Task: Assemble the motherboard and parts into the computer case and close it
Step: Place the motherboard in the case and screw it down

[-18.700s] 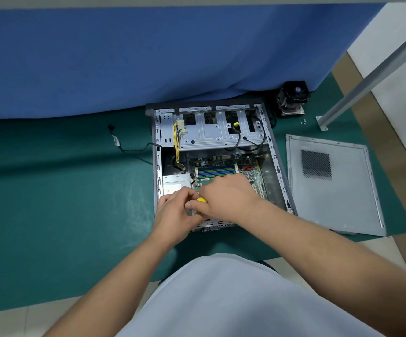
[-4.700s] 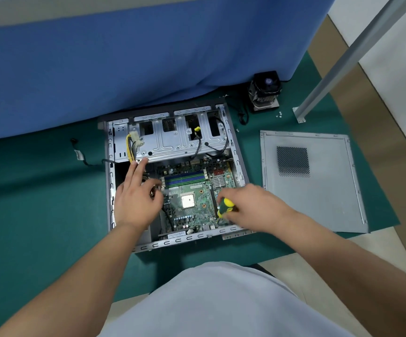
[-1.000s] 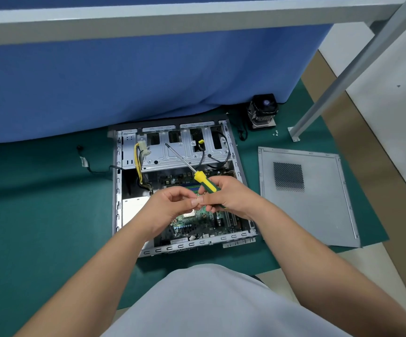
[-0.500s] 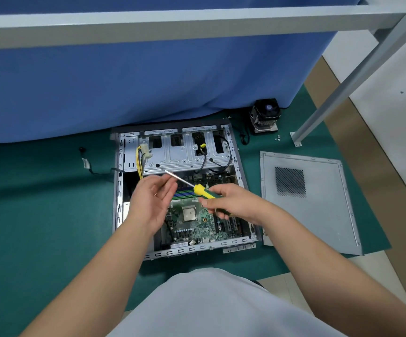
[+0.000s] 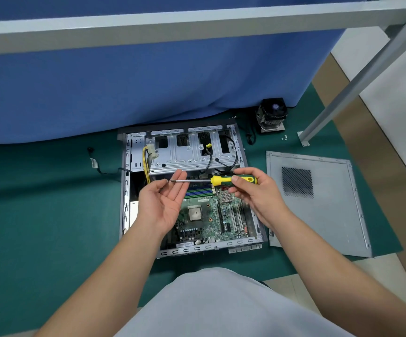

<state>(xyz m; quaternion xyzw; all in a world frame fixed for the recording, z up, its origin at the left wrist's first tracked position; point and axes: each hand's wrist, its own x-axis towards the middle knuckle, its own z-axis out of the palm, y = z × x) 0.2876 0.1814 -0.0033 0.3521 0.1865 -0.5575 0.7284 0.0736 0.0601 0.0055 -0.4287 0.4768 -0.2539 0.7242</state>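
Since 0.5 s ago: screwdriver [image 5: 223, 180] swung from slanted to level, L hand [image 5: 165, 200] turned palm-up and opened.

R hand [image 5: 257, 193]: thumb and fingers pinch yellow/green handle, held above case, not touching board. Shaft points left; tip just beside L fingertips [image 5: 181, 175], contact cannot be confirmed. L hand: fingers straight, loosely spread, holds nothing.

Computer case [image 5: 124, 205]: lies open on green mat [image 5: 39, 215], near mat's far edge against blue curtain [image 5: 148, 81]. Motherboard [image 5: 211, 215] seated inside, near-right part of case. Drive cage [image 5: 187, 154] at far end w/ yellow and black cables.

Side panel [image 5: 330, 215]: flat on mat's right edge, just beside case, apart. CPU cooler [image 5: 271, 115]: far right corner of mat. Small screws [image 5: 284, 137] near cooler, beside frame leg [image 5: 357, 76].
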